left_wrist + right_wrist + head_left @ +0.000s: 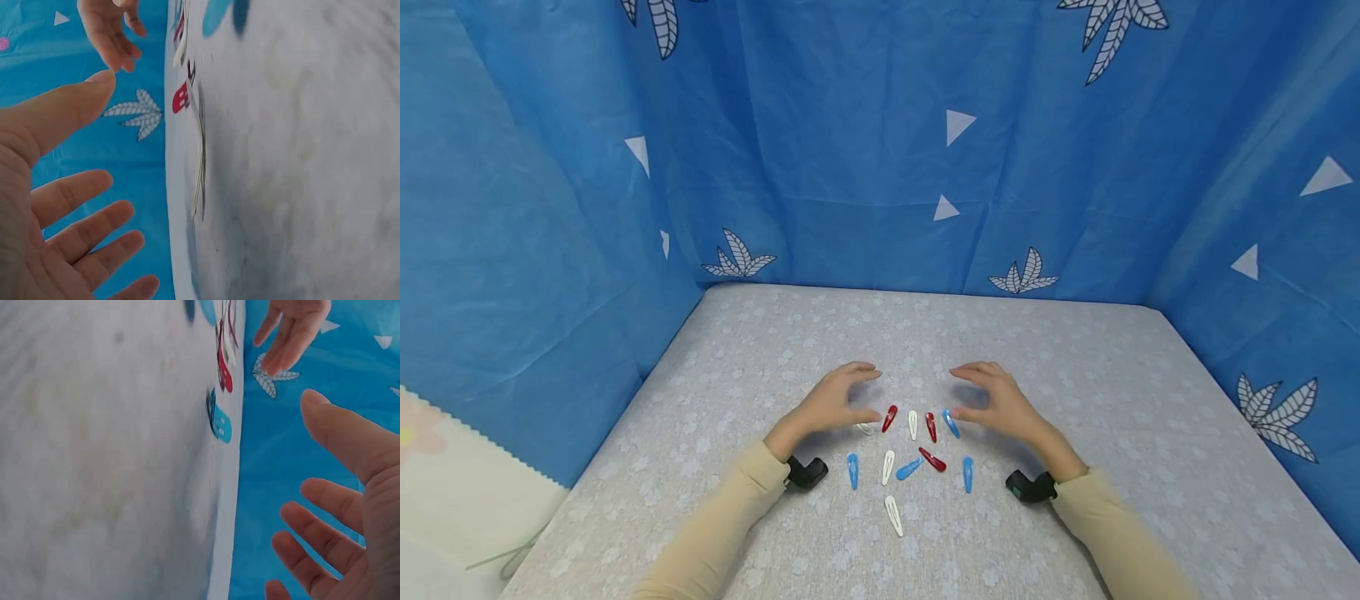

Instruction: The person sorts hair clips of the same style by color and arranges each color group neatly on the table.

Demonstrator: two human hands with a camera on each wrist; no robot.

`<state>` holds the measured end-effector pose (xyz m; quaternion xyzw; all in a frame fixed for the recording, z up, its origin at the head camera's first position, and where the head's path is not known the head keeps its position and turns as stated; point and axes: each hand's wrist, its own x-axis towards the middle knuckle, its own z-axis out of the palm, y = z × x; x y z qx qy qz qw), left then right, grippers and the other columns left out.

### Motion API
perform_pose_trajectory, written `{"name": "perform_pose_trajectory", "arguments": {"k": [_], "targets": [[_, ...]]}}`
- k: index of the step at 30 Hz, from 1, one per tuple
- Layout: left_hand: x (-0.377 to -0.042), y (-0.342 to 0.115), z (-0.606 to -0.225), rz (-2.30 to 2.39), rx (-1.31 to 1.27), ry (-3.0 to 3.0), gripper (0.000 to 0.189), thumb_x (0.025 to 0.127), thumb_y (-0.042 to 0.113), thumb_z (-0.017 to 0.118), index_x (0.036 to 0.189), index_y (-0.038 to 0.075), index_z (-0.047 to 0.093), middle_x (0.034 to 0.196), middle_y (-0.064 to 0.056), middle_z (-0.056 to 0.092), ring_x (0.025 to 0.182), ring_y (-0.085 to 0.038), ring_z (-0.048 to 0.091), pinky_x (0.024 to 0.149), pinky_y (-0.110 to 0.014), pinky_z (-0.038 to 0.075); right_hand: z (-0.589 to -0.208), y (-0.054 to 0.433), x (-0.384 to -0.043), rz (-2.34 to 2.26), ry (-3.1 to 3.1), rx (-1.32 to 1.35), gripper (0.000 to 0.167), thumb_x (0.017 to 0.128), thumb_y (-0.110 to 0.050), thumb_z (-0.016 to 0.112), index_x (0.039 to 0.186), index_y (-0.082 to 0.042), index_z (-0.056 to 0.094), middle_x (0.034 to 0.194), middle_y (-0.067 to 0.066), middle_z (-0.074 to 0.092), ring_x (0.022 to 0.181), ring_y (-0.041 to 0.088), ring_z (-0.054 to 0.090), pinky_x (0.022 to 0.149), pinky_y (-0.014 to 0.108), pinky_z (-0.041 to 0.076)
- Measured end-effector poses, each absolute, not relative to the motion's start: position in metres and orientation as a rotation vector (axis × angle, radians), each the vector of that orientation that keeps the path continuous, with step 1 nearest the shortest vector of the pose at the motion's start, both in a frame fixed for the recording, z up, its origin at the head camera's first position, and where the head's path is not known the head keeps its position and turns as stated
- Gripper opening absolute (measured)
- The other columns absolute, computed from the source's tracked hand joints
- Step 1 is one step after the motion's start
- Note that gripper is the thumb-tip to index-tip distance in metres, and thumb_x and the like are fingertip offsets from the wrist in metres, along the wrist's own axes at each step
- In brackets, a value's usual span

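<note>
Snap hair clips in red, white and blue lie scattered on the table between and in front of my hands. My left hand [832, 398] hovers at the left of the group, fingers apart and holding nothing; a white hair clip [866, 429] lies partly hidden under its thumb. On the other side my right hand [997, 402] is held in the same way, its thumb close above a blue hair clip [952, 423]. Between them lie a red hair clip [890, 418], a white hair clip [913, 425] and another red hair clip [931, 427]. Both palms look empty in the wrist views.
Nearer me lie a blue clip [853, 472], a white clip [888, 467], a tilted blue clip [909, 468], a red clip [932, 459], a blue clip [967, 474] and a white clip [893, 516]. A patterned cloth covers the table [1075, 358]; blue curtains [850, 150] enclose it.
</note>
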<state>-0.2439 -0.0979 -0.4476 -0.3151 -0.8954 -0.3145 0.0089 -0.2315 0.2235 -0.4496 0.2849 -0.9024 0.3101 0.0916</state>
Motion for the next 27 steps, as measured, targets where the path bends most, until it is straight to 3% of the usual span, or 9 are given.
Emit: {"name": "perform_pose_trajectory", "arguments": {"k": [11,20,27], "targets": [[-0.241,-0.087,-0.455,-1.138,-1.095,-2.767,0.060,0.079,0.026,0.081,0.131,0.002,0.061,0.138,-0.014,0.056,0.131,-0.034,0.050,0.110,-0.053,0.039,-0.455,0.210,-0.227,1.026,-2.745,0.957,0.063,0.072,-0.032,0.087,0.126,-0.009,0.066,0.124,0.008,0.063,0.117,0.029,0.054,0.098,0.056,0.045],[-0.241,-0.086,-0.465,-1.155,-1.157,-2.794,0.058,0.079,0.027,0.080,0.129,0.003,0.063,0.142,-0.015,0.054,0.141,-0.038,0.038,0.114,-0.057,0.031,-0.461,0.203,-0.224,1.004,-2.753,1.030,0.060,0.070,-0.031,0.088,0.123,-0.009,0.068,0.118,0.004,0.066,0.110,0.022,0.057,0.091,0.043,0.049],[-0.241,-0.089,-0.468,-1.125,-1.193,-2.788,0.058,0.079,0.029,0.080,0.129,0.004,0.063,0.143,-0.015,0.053,0.141,-0.040,0.037,0.112,-0.062,0.030,-0.463,0.201,-0.222,1.021,-2.780,1.072,0.059,0.073,-0.033,0.086,0.124,-0.010,0.068,0.116,0.003,0.066,0.107,0.020,0.055,0.087,0.039,0.048]]}}
